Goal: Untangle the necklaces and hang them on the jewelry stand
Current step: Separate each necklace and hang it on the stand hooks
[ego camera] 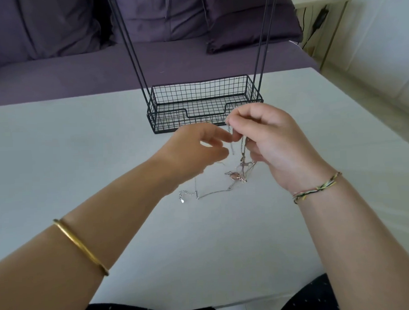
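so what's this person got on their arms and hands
No sleeves or gloves show; both forearms are bare. The left forearm wears a plain, smooth gold bangle. The right wrist has a thin knotted string bracelet of red, green, yellow and dark threads. No rings show on the left hand or right hand.

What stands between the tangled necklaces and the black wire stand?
Nothing visible. The tangled silver and rose-coloured chain necklaces hang from the right hand just before the black wire jewelry stand; its top is out of view.
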`<state>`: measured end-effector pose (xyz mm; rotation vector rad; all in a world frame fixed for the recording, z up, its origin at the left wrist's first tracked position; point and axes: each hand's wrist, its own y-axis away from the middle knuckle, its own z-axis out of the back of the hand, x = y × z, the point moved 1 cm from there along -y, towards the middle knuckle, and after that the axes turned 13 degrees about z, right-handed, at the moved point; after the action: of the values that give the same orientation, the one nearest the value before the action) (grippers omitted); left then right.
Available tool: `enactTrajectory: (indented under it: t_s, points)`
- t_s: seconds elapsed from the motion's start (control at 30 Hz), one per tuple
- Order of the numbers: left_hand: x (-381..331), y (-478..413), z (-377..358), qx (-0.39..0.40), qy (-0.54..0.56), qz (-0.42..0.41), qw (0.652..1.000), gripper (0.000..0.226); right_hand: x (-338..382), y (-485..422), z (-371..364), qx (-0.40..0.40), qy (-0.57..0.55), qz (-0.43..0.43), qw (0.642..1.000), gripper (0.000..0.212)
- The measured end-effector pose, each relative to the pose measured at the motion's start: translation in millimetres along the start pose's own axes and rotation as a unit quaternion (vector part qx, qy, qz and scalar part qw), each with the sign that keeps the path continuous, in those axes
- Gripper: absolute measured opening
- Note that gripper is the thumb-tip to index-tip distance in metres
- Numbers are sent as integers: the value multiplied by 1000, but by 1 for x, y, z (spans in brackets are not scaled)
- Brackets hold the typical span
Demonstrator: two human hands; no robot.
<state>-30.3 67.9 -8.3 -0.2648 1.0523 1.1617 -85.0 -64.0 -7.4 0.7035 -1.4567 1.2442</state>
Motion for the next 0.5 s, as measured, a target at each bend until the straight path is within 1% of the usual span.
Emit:
enactTrajectory:
  t_s: [0.07, 0.13, 0.23, 0.43, 0.5]
  points:
    - [1, 0, -3, 9, -3, -11, 1000, 19, 3, 1, -2, 8, -19, 13, 1000, 10]
    - [3, -1, -4, 14, -20, -1, 1000, 14, 5, 0, -3, 8, -26, 24, 999, 10]
    - [7, -3, -4, 1, -30, 19, 999, 7, 6, -2, 0, -10, -37, 29, 999, 11]
    - [5, -3, -1, -4, 23, 69, 997, 6, 2, -2, 3, -45, -12, 8, 999, 9]
    - [3, -3, -1, 2, 0, 84, 996, 7, 2, -1, 4, -51, 1, -1, 999, 11]
